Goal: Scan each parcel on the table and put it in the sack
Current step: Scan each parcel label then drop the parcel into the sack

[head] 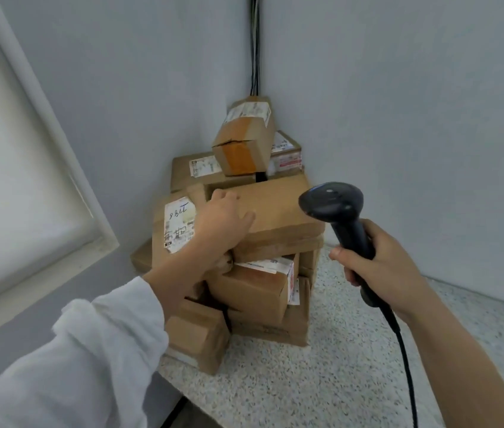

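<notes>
Several parcels [253, 291], piled in the counter [352, 350] corner. Our left hand [223, 217] rests loosely on the upper flat parcel [278, 211], probably choosing it; right hand [380, 267] grips scanner [330, 202], held ready. No sack visible.

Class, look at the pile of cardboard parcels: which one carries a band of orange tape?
The topmost parcel: a broad orange band runs over its near end, while the others show only plain cardboard or white labels.

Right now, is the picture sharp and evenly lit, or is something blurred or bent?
Head view: soft, even light, no glare; the window frame bows from the wide lens; small print on the parcel label is blurred; the scanner shows little detail.
</notes>
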A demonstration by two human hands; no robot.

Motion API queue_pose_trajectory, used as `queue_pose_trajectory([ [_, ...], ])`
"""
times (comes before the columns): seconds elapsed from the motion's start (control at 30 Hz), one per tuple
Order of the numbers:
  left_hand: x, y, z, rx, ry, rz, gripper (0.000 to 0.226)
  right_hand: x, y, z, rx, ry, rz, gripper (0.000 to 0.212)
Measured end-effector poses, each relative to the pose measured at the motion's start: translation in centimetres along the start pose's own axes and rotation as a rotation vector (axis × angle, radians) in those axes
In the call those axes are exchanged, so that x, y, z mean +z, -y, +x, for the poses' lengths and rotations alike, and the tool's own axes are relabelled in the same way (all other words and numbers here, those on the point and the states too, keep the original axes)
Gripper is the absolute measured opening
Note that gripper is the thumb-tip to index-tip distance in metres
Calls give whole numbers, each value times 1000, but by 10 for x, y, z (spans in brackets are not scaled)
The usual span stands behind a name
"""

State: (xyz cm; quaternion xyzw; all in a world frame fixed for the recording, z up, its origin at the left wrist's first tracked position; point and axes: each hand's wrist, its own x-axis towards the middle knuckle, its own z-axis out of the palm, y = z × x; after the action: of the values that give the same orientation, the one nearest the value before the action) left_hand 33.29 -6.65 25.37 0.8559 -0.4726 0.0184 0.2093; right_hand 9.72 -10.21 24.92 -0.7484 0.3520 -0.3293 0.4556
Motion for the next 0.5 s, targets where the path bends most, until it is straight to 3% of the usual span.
queue_pose_trajectory([
  [0.27, 0, -6, 99, 51, -62, -109, 96, 21, 18, 33, 21, -90, -42, 15],
  [0.5, -3, -12, 164, -262, 18, -401, 118, 22, 16, 30, 88, -151, -17, 14],
])
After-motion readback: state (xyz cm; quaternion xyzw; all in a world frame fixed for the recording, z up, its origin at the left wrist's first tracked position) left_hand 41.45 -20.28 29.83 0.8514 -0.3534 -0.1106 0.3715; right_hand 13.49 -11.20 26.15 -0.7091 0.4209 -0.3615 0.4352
